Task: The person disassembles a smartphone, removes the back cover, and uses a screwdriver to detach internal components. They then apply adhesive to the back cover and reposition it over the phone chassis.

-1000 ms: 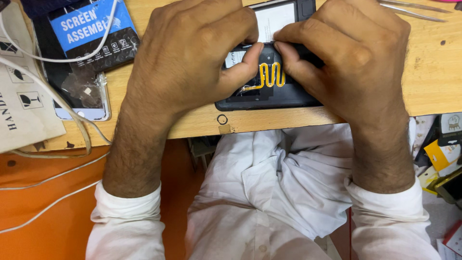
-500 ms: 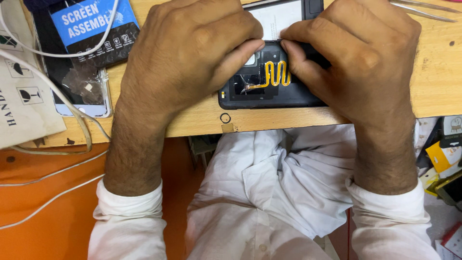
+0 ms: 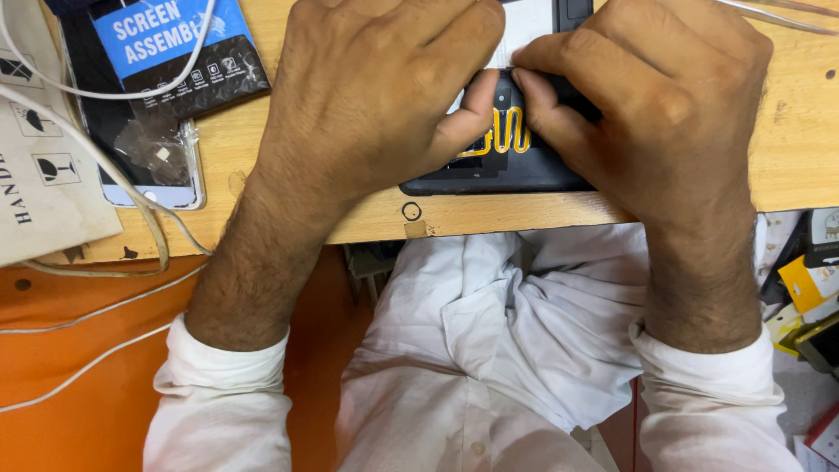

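1. Left hand (image 3: 376,96): it lies knuckles-up on the opened phone (image 3: 507,175). The thumb presses against the phone's exposed inside, beside the yellow flex strip (image 3: 502,138). The grip is closed down onto the phone body; the fingers curl over its far side and are hidden from view.
2. Right hand (image 3: 655,96): it lies knuckles-up on the right part of the same phone. The thumb tip meets the left thumb tip just above the yellow flex strip. The grip is closed on the phone; whether anything small is pinched between the thumb tips cannot be told.
3. Opened phone: a dark body lying flat on the wooden worktop (image 3: 795,157), close to the near edge, between the two hands and mostly covered by them.
4. Second phone (image 3: 140,149): it lies on the worktop to the left, well apart from the hands, with a blue-and-black parts packet (image 3: 175,48) resting across its top.
5. White cable (image 3: 131,188): it loops over the second phone and the packet.
6. Beige card (image 3: 44,175): it lies at the far left edge of the worktop.
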